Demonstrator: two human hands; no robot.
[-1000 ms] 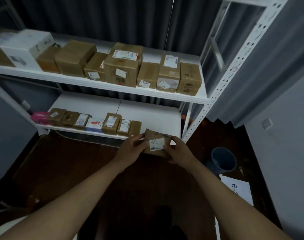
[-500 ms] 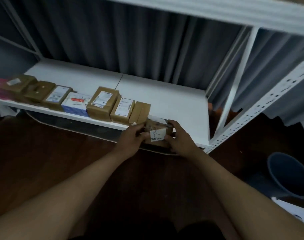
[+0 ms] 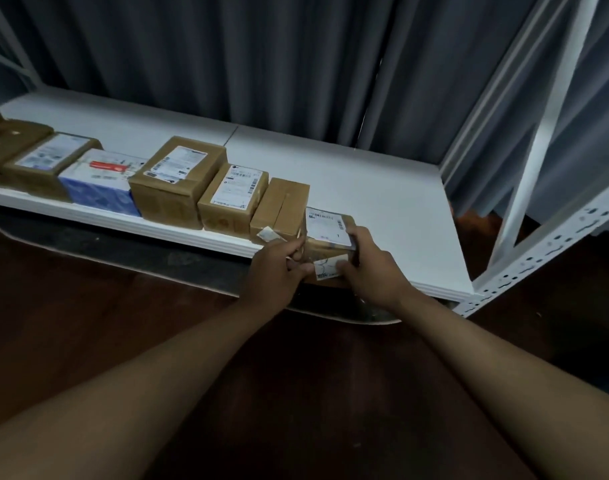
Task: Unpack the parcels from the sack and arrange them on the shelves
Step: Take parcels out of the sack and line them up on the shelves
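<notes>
While two hands grip one parcel (image 3: 327, 242), six parcels shelved.

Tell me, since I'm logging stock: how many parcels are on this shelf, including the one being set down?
7 visible: six in a row, plus the held parcel at its right end. More may sit beyond the left edge.

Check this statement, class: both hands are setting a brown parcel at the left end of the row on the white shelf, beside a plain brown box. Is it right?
Only the end is wrong. In the head view, the left hand and right hand set the brown parcel at the right end of the row on the white shelf, beside the plain brown box.
</notes>
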